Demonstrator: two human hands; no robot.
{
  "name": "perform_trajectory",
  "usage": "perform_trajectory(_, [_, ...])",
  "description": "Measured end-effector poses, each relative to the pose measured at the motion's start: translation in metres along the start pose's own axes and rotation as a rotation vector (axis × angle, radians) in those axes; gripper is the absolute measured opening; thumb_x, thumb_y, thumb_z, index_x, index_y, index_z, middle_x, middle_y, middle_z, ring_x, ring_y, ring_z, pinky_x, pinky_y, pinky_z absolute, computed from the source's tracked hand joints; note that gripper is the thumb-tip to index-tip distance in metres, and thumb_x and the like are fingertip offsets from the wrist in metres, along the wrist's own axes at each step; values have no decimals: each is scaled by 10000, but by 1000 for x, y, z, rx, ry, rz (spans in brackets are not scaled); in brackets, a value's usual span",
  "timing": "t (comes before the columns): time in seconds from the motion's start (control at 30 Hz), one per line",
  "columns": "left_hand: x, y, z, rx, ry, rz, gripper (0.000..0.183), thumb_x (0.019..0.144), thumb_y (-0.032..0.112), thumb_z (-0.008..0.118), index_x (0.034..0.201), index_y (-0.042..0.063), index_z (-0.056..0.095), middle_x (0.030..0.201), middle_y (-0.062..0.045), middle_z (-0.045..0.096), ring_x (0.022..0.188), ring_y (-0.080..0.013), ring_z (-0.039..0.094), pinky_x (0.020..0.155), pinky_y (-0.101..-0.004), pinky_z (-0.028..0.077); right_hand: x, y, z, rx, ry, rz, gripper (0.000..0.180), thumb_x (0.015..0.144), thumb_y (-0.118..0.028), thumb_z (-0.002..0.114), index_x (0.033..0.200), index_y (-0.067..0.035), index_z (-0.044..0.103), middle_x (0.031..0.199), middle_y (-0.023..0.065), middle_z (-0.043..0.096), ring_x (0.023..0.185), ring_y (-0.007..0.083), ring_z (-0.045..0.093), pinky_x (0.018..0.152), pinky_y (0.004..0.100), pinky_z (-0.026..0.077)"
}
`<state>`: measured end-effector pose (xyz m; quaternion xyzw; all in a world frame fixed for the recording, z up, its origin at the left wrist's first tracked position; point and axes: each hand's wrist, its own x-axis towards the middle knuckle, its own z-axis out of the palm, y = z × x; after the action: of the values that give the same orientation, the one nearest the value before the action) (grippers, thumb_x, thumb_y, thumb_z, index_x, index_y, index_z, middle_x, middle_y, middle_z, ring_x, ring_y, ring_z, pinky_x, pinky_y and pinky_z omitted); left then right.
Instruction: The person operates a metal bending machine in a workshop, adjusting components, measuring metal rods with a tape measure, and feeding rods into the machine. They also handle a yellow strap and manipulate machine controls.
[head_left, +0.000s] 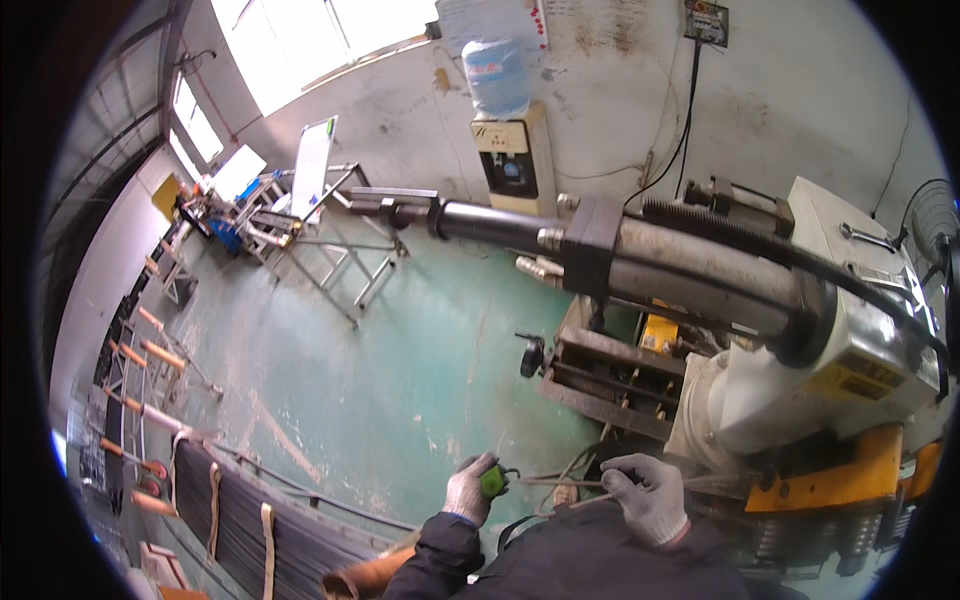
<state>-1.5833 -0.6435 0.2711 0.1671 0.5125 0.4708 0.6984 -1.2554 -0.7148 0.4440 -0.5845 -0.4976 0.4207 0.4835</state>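
Note:
My left hand (471, 489), in a pale knit work glove, is closed around a green tape measure (493, 481) near the bottom middle of the view. A dark strap or hook sticks out of its right side. To the right, my right hand (646, 498), in a matching glove, is raised before my dark jacket with its fingers loosely curled; whether something thin lies between them cannot be told. Above the hands reaches a machine with a hydraulic cylinder (697, 262) and a dark steel vise-like slide (611, 382).
Behind the machine stands a water dispenser (517, 157) against the wall. Metal frames (337, 247) stand on the green floor (375, 360). A strapped bundle of dark tubes or rods (247, 499) and an orange-brown tube (367, 574) lie at lower left. Cables cross the floor near my feet.

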Motion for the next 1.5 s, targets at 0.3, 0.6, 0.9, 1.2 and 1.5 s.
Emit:
perform_trajectory(0.3, [117,113,34,-82,-236,-326,394,1174,272,740,1505,71,669,1265,-192,770,1101,-371,791,942,-547,672,89,30,44,42,167,68,255,1104,-241,858,1139,12,863,999,128,856,883,169,798,822,334,623])
perform_trajectory(0.6, [287,165,79,666,-493,-435,426,1104,223,845,1430,-23,722,1204,-149,767,1081,-311,803,932,-489,703,105,81,143,-16,762,171,167,1089,-168,828,1128,-8,855,949,119,829,832,209,804,779,348,618])
perform_trajectory(0.9, [362,208,118,1018,-601,-252,301,1115,233,847,1289,-4,781,1053,-90,782,885,-224,760,809,-417,677,92,102,278,468,1138,239,161,1131,-122,802,1151,35,833,927,26,787,800,94,697,753,288,583])
perform_trajectory(1.2, [420,165,127,1475,-776,0,276,1079,268,870,1196,20,849,938,-41,789,814,-163,728,747,-348,615,156,159,403,430,1212,381,200,1078,-187,862,1160,-5,847,999,160,849,894,215,827,827,363,636])
perform_trajectory(1.5, [527,79,182,1609,-1176,474,347,1017,286,887,1130,-39,847,1032,-146,876,937,-218,793,915,-378,620,249,241,565,873,1377,613,245,1075,-286,858,1170,-60,858,991,96,876,870,195,856,806,354,659])
